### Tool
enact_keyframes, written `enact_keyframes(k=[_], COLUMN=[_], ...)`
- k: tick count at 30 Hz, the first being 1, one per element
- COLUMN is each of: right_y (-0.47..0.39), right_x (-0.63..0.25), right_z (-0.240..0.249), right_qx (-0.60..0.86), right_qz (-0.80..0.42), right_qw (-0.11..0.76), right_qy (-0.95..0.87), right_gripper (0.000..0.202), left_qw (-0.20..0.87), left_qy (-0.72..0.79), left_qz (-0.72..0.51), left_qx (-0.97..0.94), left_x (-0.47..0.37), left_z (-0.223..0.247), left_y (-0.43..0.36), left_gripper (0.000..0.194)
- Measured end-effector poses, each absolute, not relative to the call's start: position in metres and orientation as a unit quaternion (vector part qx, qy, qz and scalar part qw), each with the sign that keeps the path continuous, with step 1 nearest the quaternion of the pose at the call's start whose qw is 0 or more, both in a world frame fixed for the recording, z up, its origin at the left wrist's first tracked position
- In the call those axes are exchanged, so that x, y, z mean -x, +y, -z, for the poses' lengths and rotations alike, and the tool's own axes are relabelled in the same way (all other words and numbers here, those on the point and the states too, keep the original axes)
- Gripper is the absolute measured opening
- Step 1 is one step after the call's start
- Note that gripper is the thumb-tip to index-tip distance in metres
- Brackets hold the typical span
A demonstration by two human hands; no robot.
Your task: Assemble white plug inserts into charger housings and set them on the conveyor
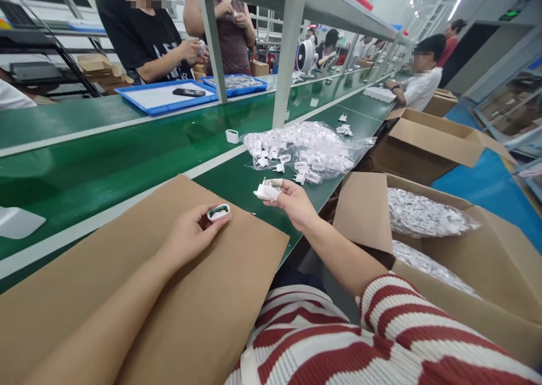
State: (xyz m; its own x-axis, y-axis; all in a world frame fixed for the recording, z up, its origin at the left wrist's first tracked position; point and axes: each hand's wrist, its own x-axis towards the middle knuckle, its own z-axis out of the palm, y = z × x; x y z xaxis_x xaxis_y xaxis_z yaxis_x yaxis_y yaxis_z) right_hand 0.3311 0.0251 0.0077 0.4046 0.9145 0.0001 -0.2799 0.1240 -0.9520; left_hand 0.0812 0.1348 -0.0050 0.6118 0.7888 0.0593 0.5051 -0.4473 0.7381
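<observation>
Over a sheet of brown cardboard (220, 278), my left hand (188, 232) is closed around a white charger housing (219, 212). The housing's open end faces up and shows green and dark parts inside. To its right, my right hand (294, 201) pinches a white plug cover (267, 191) that has pins on it. White wrapping covers the tips of the thumb and a finger on this hand. The two pieces are apart. Just beyond my right hand, a clear plastic bag (313, 142) spills white plug covers onto the green bench.
A green conveyor belt (127, 170) runs along the left, with a white housing (19, 222) at its near edge. Blue trays (169, 96) lie across it, before two standing people. Open cartons (427, 227) with bagged white parts stand at right. A metal post (290, 52) rises behind the bag.
</observation>
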Motion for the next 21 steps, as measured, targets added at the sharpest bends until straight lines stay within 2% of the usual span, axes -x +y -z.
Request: enact_keyframes(k=[6,12,18,21], right_y=[0.03,0.036,0.039,0.037], right_x=[-0.307,-0.295,-0.289,-0.294], right_z=[-0.005,-0.004,-0.006,-0.003], right_qx=[0.49,0.523,0.494,0.524], right_qz=[-0.463,-0.384,-0.418,-0.367], right_qw=[0.665,0.616,0.635,0.622], right_qy=[-0.322,-0.447,-0.422,-0.452], right_gripper=[0.036,0.031,0.042,0.036], left_qw=[0.4,0.426,0.44,0.444], left_qy=[0.366,0.349,0.349,0.342], left_qz=[-0.21,-0.234,-0.229,-0.23], left_qx=[-0.814,-0.801,-0.795,-0.795], left_x=[-0.09,-0.091,-0.09,-0.09], left_z=[0.01,0.021,0.016,0.013], left_y=[0.126,0.127,0.125,0.124], left_gripper=[0.051,0.053,0.055,0.054])
